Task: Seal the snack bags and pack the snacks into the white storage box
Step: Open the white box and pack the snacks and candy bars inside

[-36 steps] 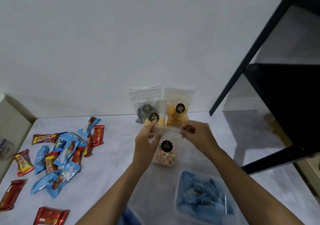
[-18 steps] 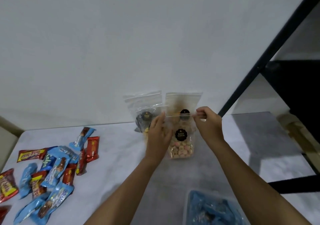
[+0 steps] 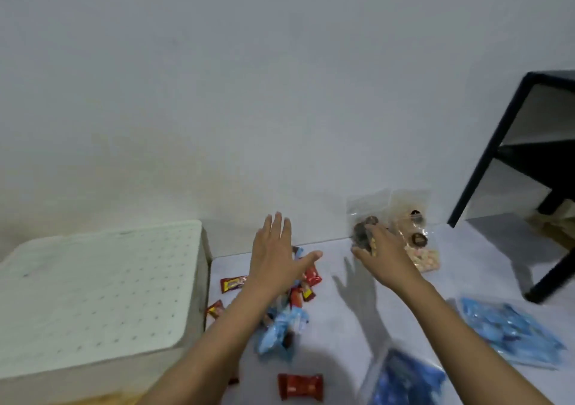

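The white storage box (image 3: pixel 93 283) stands at the left with its dotted lid on. My left hand (image 3: pixel 277 258) hovers open, fingers spread, above a heap of red and blue wrapped snacks (image 3: pixel 286 320). My right hand (image 3: pixel 382 255) reaches toward the clear snack bags (image 3: pixel 401 218) leaning on the wall; its fingers lie over the front of them and its grip is hidden. The bag of pale round snacks (image 3: pixel 426 258) lies just right of that hand.
Two clear bags of blue wrapped snacks lie near me, one at the right (image 3: pixel 510 330) and one at the bottom (image 3: pixel 407 379). A single red snack (image 3: pixel 300 386) lies in front. A black metal shelf frame (image 3: pixel 497 155) stands at the right.
Both hands have let go of the bag of pale round snacks, which now lies by the wall. The view swung left and the white box came into sight. My left hand opened.
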{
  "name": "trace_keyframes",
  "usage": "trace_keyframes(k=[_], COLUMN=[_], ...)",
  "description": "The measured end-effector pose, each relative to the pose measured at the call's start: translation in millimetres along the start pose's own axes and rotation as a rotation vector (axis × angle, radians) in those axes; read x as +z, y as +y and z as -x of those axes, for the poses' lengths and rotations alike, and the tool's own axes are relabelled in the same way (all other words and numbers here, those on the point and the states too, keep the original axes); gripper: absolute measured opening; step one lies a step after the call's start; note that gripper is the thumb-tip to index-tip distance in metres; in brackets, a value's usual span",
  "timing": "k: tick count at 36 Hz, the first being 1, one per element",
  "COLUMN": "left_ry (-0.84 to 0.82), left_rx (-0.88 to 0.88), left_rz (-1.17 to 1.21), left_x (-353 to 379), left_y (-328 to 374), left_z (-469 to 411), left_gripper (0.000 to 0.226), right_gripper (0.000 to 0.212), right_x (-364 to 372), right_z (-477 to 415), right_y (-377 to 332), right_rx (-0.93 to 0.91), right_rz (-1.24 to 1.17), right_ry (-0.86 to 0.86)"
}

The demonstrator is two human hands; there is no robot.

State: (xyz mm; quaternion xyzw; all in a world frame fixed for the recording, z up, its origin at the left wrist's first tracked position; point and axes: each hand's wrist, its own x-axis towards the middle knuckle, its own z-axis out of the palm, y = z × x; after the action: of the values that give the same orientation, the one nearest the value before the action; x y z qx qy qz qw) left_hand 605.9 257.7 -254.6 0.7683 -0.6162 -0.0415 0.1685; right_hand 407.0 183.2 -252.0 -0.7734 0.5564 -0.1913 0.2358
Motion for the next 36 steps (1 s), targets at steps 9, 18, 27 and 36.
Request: trace_keyframes(k=[9, 18, 27, 36], left_ry=[0.034, -0.107, 0.101, 0.341], left_rx=[-0.294, -0.683, -0.642, -0.664], left_rz=[-0.154, -0.126, 0.587, 0.763], left_x=[-129, -160, -146, -124], left_y=[-231, -398, -430, -430], left_z=[147, 248, 254, 247], left_gripper=[0.108, 0.116, 0.096, 0.083], right_gripper=[0.076, 0.091, 0.089, 0.075], right_x=[110, 205, 222, 219], right_z=[100, 130, 118, 109], right_y=[-176, -266, -271, -268], right_rx=[-0.114, -0.058, 0.1, 0.104], right_rz=[-0.034, 0.025, -0.107, -0.23], right_ry=[-0.183, -0.354, -0.238, -0.195])
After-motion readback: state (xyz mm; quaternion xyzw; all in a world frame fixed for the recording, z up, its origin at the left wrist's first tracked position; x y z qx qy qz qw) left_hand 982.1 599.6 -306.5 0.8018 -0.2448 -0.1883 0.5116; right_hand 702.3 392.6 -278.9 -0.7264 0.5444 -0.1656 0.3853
